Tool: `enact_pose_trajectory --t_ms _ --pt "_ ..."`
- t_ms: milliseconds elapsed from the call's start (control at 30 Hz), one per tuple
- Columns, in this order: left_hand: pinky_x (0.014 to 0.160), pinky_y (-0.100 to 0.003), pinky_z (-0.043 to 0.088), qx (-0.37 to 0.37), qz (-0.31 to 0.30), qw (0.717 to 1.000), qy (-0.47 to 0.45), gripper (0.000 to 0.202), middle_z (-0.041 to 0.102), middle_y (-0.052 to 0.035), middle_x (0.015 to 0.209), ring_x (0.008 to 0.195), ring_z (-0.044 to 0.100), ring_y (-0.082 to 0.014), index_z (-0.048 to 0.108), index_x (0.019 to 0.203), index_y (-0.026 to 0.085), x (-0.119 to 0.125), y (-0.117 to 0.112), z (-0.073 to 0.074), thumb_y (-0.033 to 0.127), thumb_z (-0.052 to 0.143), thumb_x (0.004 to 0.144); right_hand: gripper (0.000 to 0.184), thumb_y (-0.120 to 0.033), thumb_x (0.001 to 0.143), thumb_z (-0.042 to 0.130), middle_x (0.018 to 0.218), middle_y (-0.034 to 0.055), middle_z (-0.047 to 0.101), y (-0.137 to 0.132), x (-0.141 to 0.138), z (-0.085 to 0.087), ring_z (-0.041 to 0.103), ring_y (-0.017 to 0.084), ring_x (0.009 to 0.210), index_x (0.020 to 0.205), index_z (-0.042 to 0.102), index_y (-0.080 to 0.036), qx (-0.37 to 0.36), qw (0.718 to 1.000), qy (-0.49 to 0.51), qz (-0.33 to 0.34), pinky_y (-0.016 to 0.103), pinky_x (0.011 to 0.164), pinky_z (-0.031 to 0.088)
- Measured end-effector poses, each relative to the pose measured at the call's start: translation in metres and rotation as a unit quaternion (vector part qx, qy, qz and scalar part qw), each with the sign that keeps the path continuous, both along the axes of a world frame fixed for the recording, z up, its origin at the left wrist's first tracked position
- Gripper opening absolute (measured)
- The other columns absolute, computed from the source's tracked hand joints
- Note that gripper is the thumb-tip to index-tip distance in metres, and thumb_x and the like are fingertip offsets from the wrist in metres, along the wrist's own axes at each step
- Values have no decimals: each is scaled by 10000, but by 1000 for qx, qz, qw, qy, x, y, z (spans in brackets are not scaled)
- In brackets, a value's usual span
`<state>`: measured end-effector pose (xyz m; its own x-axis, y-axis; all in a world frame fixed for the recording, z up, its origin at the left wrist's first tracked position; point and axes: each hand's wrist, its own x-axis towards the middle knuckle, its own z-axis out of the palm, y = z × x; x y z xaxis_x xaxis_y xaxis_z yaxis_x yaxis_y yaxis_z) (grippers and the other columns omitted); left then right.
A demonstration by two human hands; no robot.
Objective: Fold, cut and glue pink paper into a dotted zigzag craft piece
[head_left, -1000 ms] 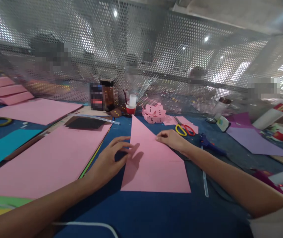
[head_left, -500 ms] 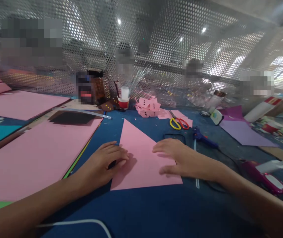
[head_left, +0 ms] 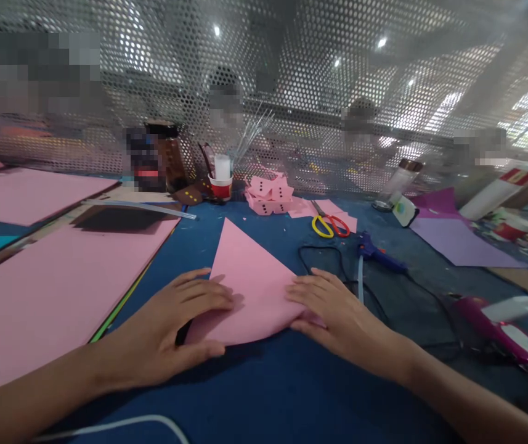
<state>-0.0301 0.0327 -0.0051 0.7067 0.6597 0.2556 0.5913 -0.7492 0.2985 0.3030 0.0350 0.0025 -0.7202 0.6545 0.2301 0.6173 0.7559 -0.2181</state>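
Note:
In the middle of the table lies a triangular sheet of pink paper (head_left: pixel 249 283), its point facing away from me. Along its near edge it bows up off the table on the right. My right hand (head_left: pixel 326 311) pinches the right corner, fingers on top and thumb at the near edge. On the left side, my left hand (head_left: pixel 185 320) rests with outstretched fingers over the paper and its thumb held apart near the lower edge. Scissors (head_left: pixel 326 227) with one yellow and one red handle lie beyond my right hand, beside a blue glue gun (head_left: pixel 379 254).
A large pink sheet stack (head_left: pixel 51 296) covers the left. Farther back stand a red-and-white cup (head_left: pixel 220 188) and a pink paper basket (head_left: pixel 269 194). Purple paper (head_left: pixel 464 240) and a magenta device (head_left: pixel 499 327) lie at the right. A perforated metal screen (head_left: pixel 291 80) closes off the back.
My right hand has taken hold of the paper's right corner, and the near edge now curves upward. My left thumb has spread away from its fingers. The view has shifted slightly.

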Motion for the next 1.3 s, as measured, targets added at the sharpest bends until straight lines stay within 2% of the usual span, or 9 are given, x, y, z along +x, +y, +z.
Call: enact_pose_trajectory --t_ms 67,233,367,467,567,700,800,1033,1300 --pt "1204 -490 293 4 -4 1000 7 668 632 -34 1378 1315 543 -276 524 1388 316 -1 -1 0 521 746 793 364 -351 981 586 1295 50 666 2 -1 -1 549 205 1279 1322 568 -226 -1 1000 24 -9 476 1218 244" --pt "1143 -438 406 35 24 999 -21 413 699 9 1281 1240 614 -225 592 1301 342 -6 4 -14 209 569 911 364 -410 960 613 1258 57 675 5 0 6 575 210 1238 1275 591 -229 -38 998 51 -15 472 1207 247" --pt "1083 -408 475 58 40 996 -59 393 735 16 1213 1183 654 -241 632 1232 335 -11 5 -19 178 538 883 718 -659 789 699 1328 110 623 0 6 18 516 290 1292 1340 563 -219 -75 996 37 3 490 1158 308" --pt "1049 -386 502 65 51 994 -71 354 740 23 1201 1161 664 -237 642 1202 340 -10 3 -17 194 551 893 946 -738 670 737 1380 134 575 -4 11 25 480 328 1309 1420 503 -211 -106 994 3 8 474 1111 365" --pt "1001 -357 528 56 60 994 -74 315 743 24 1185 1133 673 -224 646 1182 346 -7 2 -14 211 551 914 767 -584 762 768 1340 112 605 -3 15 25 514 299 1268 1394 527 -221 -106 994 -16 7 448 1079 394" --pt "965 -349 539 51 59 993 -84 275 753 18 1138 1097 684 -216 655 1145 342 -5 2 -13 214 549 925 351 -163 892 658 1241 81 668 3 19 20 571 236 1192 1238 622 -209 -75 997 -2 12 417 1031 414" --pt "967 -367 538 41 54 994 -85 285 749 -1 1149 1088 686 -230 658 1162 336 -6 4 -13 226 565 916 446 28 827 528 1219 88 679 7 22 18 589 227 1158 1198 638 -193 -66 997 5 31 419 998 422" --pt "939 -388 537 23 25 997 -64 335 741 -49 1171 1078 682 -264 654 1172 327 -10 11 -12 295 674 839 403 -9 824 541 1170 86 687 8 23 19 605 226 1113 1166 645 -195 -67 997 14 29 407 962 442" --pt "913 -391 537 31 40 997 -64 447 726 21 1220 1097 670 -262 593 1252 398 -17 14 -16 184 589 860 361 -76 848 539 1173 108 673 9 23 14 607 256 1058 1179 641 -179 -50 999 -3 20 431 921 450"
